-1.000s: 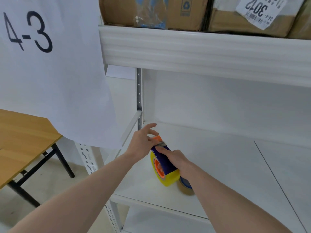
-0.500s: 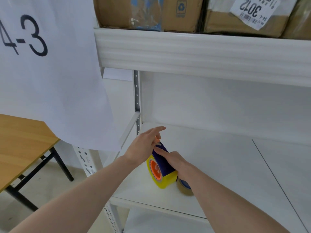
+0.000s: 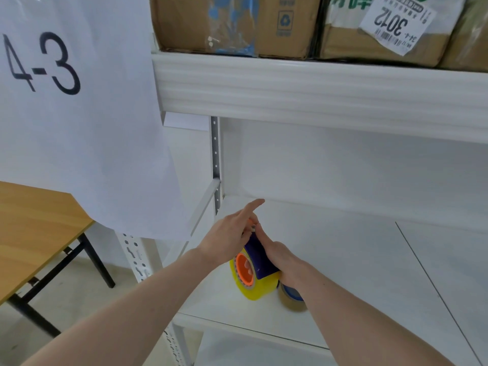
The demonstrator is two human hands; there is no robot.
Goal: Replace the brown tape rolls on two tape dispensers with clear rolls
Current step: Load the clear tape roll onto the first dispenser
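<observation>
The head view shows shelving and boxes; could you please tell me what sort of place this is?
Most likely a warehouse or stockroom. White metal shelving carries cardboard boxes, one with a barcoded label, and a hanging sheet reads "4-3", apparently a bay number.

We've got a blue dispenser [image 3: 260, 262] with a yellowish roll [image 3: 257, 291], upright near the shelf's [image 3: 343, 273] front-left corner, brown roll [image 3: 291, 299] beside it.
</observation>
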